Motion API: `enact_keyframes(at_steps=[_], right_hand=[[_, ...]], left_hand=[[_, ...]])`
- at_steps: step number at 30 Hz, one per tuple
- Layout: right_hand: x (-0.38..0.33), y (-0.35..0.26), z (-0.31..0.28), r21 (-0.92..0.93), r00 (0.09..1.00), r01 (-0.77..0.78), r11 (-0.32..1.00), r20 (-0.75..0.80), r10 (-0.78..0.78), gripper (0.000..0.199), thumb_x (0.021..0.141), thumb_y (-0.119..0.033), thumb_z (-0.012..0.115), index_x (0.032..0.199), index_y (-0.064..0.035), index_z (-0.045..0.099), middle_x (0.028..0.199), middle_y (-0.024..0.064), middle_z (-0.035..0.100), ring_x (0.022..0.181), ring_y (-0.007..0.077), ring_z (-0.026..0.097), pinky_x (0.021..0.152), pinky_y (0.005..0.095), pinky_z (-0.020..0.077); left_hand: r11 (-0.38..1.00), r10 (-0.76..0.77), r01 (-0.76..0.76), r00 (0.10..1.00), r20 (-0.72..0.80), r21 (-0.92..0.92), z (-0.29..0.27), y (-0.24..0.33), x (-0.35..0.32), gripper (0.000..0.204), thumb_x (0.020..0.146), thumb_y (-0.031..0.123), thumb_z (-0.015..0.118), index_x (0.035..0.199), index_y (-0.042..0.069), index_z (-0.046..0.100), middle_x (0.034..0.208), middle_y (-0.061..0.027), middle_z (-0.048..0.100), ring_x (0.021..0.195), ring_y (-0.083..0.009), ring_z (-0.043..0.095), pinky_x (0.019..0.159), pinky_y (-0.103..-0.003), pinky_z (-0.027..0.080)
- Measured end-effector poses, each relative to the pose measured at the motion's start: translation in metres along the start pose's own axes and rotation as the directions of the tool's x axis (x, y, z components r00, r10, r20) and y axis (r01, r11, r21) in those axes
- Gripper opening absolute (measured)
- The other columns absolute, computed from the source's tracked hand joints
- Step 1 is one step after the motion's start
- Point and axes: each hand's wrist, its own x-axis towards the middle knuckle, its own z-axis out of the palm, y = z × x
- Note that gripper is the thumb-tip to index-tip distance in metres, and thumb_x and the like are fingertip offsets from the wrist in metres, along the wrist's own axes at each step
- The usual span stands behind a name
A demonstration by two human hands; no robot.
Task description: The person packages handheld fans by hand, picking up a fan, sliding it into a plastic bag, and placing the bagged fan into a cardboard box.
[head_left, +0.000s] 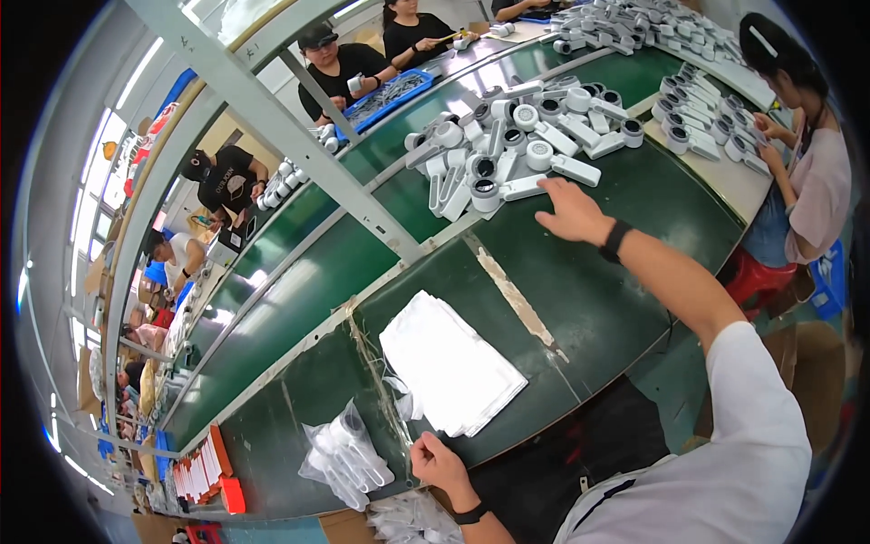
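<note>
The left hand is at the workbench's near edge, fingers curled; I cannot tell whether they grasp anything. Below that edge, an open carton holds crumpled, glossy clear bags. On the bench, left of this hand, a bagged bundle of smooth white parts lies with its handles slanting toward the near edge, under wrinkled, translucent film. Orange-red boxes stand in a row by the bench's left end.

Just beyond the left hand, a flat stack of white sheets, thin and soft-looking, has its long axis running from the far edge to the near one.

Farther along, the right hand reaches out, released, thumb apart from the fingers. Its fingertips are at the handle end of a white handheld device, at the pile's front by the far edge. The device's long axis runs roughly along the bench, its round, grey-ringed head leftward and its straight, smooth handle pointing at the hand. Behind it rises a heap of similar devices, handles pointing every way.

Across the glossy green belt is a blue plastic tray.
</note>
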Motion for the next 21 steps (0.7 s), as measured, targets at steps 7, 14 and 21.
enact_keyframes(at_steps=[7, 14, 21], right_hand=[[0.062, 0.01, 0.05, -0.306, 0.997, 0.024, 0.952, 0.072, -0.002, 0.062, 0.081, -0.026, 0.068, 0.134, -0.0068, 0.041, 0.133, 0.0123, 0.045, 0.127, 0.0336, 0.037, 0.097, 0.0538, 0.0389], [0.039, 0.007, 0.033, -0.074, 0.984, 0.048, 0.996, 0.177, -0.034, 0.054, 0.08, -0.017, 0.065, 0.128, -0.0016, 0.044, 0.121, 0.0197, 0.043, 0.109, 0.0377, 0.051, 0.093, 0.0425, 0.0443], [-0.057, -0.032, -0.007, 0.907, 0.976, -0.205, 0.368, 0.216, 0.012, 0.046, 0.083, -0.015, 0.056, 0.126, -0.0004, 0.048, 0.1, 0.0107, 0.059, 0.085, 0.0202, 0.061, 0.078, 0.0312, 0.0497]], left_hand=[[0.994, -0.054, 0.054, 0.999, 0.01, -0.097, -0.003, 0.001, -0.002, 0.024, 0.093, 0.015, 0.059, 0.075, -0.001, 0.055, 0.059, 0.001, 0.05, 0.051, -0.0052, 0.043, 0.045, -0.021, 0.032], [0.993, -0.085, 0.087, 0.996, 0.022, -0.086, -0.004, 0.003, -0.003, 0.023, 0.092, 0.013, 0.059, 0.079, -0.005, 0.058, 0.062, -0.0011, 0.055, 0.055, -0.0066, 0.047, 0.049, -0.022, 0.036], [0.995, 0.043, -0.045, 0.999, -0.019, -0.086, -0.001, -0.01, 0.004, 0.024, 0.094, 0.017, 0.059, 0.077, 0.001, 0.057, 0.058, 0.0011, 0.05, 0.049, -0.0052, 0.044, 0.045, -0.021, 0.032]])
